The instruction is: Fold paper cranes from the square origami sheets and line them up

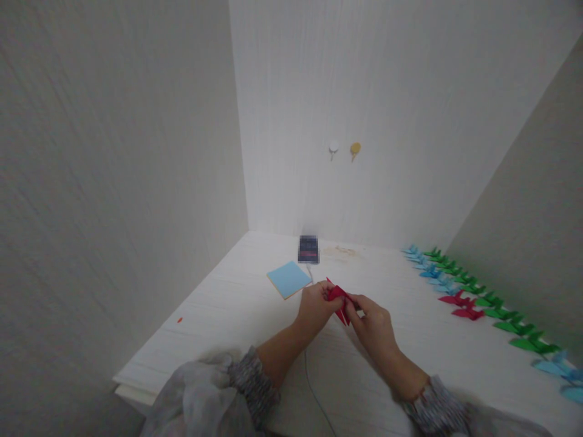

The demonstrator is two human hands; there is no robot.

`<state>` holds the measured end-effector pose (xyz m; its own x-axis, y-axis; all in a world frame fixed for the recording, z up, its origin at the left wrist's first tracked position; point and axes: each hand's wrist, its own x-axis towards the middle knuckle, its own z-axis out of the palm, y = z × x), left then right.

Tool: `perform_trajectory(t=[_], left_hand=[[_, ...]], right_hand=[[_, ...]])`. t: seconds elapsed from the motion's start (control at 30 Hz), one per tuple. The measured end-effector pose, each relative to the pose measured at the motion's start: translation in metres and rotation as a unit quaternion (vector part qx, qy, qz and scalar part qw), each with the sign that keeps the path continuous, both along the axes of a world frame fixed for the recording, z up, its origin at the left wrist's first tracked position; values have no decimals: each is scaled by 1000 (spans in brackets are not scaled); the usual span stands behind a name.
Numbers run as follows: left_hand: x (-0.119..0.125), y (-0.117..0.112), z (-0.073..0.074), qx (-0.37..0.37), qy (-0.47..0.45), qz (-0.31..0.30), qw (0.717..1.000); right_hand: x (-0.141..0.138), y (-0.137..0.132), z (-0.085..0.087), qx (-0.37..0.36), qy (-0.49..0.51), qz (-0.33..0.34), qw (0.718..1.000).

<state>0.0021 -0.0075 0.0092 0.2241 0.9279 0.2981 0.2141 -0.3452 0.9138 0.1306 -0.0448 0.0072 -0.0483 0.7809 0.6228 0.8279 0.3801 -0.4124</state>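
Observation:
A partly folded piece of red origami paper [339, 305] is held up above the white table between both hands. My left hand [317, 305] pinches it from the left, with the thumb lying across its front. From the right, my right hand [371, 317] grips its edge between thumb and fingers. One thin red point sticks up at the top, and two pointed flaps hang down below. Some fingertips are hidden behind the paper. Just beyond my left hand lies a stack of square paper [289, 280] with a light blue sheet on top.
Folded paper cranes stand in rows along the right side: green cranes [503, 312], red cranes [468, 312] and blue cranes [430, 271]. A phone [308, 249] rests near the back wall, its cable [314, 388] running toward me. An orange scrap [180, 320] lies at left.

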Motion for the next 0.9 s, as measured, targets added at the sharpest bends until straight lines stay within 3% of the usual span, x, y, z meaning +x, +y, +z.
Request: perform_trajectory(t=[0.23, 0.53, 0.73, 0.9], left_hand=[[0, -2, 1, 31, 60, 9, 998], [3, -4, 4, -25, -29, -45, 998], [3, -3, 4, -61, -106, -75, 990], [3, -1, 6, -78, -176, -69, 979]], right_hand=[[-2, -1, 5, -59, -18, -70, 996], [2, -4, 7, -12, -69, -100, 992], [6, -1, 1, 68, -88, -25, 993], [2, -1, 1, 78, -90, 42, 992]])
